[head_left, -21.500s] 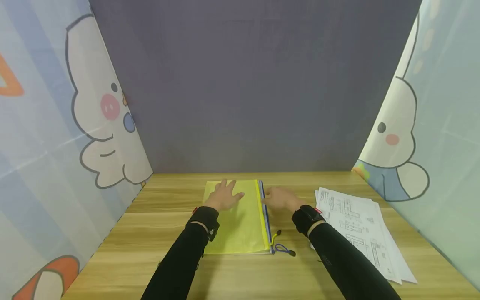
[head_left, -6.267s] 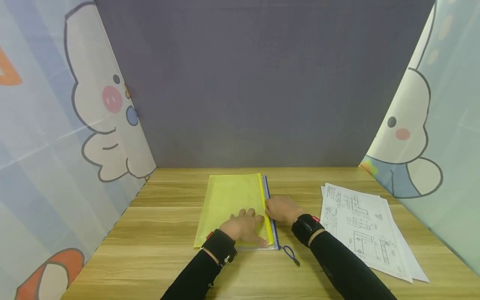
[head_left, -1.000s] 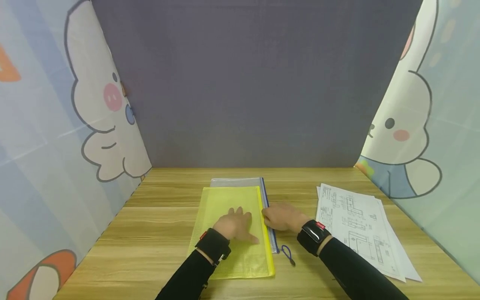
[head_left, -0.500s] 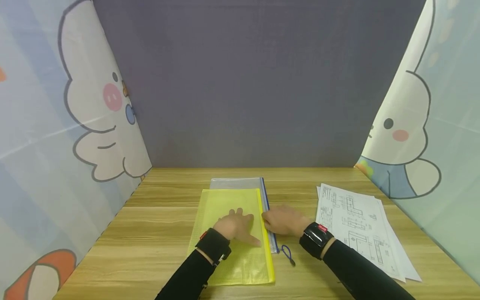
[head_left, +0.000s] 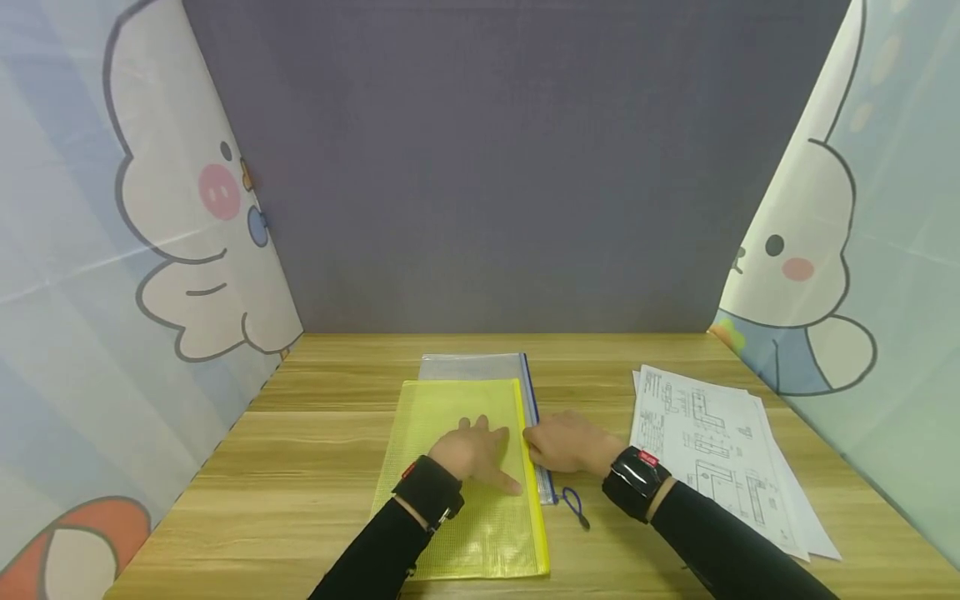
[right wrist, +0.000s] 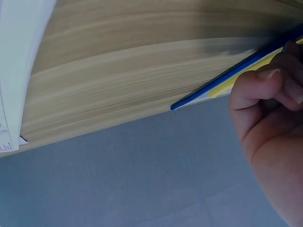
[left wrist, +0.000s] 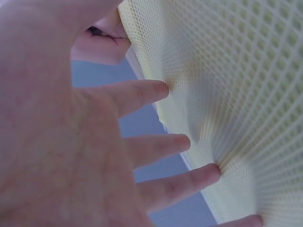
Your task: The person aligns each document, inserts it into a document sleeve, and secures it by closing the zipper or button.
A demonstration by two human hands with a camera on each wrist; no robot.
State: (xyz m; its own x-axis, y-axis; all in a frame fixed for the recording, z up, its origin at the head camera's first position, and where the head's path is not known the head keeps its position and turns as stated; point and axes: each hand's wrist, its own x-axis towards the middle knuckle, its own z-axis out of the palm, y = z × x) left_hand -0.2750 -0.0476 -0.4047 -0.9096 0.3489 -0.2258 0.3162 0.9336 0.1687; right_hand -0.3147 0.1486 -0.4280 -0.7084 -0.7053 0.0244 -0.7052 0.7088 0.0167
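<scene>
A yellow mesh zipper pouch (head_left: pixel 480 533) lies flat, overlapping a clear zipper pouch (head_left: pixel 468 365) with a blue edge. My left hand (head_left: pixel 467 454) is spread over the yellow pouch; in the left wrist view its fingertips (left wrist: pixel 208 174) press dents into the mesh (left wrist: pixel 246 109). At the yellow pouch's right edge, my right hand (head_left: pixel 566 443) pinches its zipper (head_left: pixel 537 521) with curled fingers, which hide the part between them. The right wrist view shows thumb and fingers (right wrist: pixel 258 87) bent together beside the blue zipper strip (right wrist: pixel 227 71). A blue zipper-pull loop (head_left: pixel 573 502) hangs from the clear pouch.
Printed sheets with technical drawings (head_left: pixel 705 450) lie stacked on the wooden table (head_left: pixel 300 483) at the right, close to my right forearm. A dark grey panel (head_left: pixel 495 167) stands behind the table, and cartoon-printed cloth walls (head_left: pixel 60 367) flank it.
The yellow pouch has slid toward me over the clear one, baring more of its far strip, and crept slightly nearer in the last second. Its yellow pull cord, visible at first, no longer shows.
</scene>
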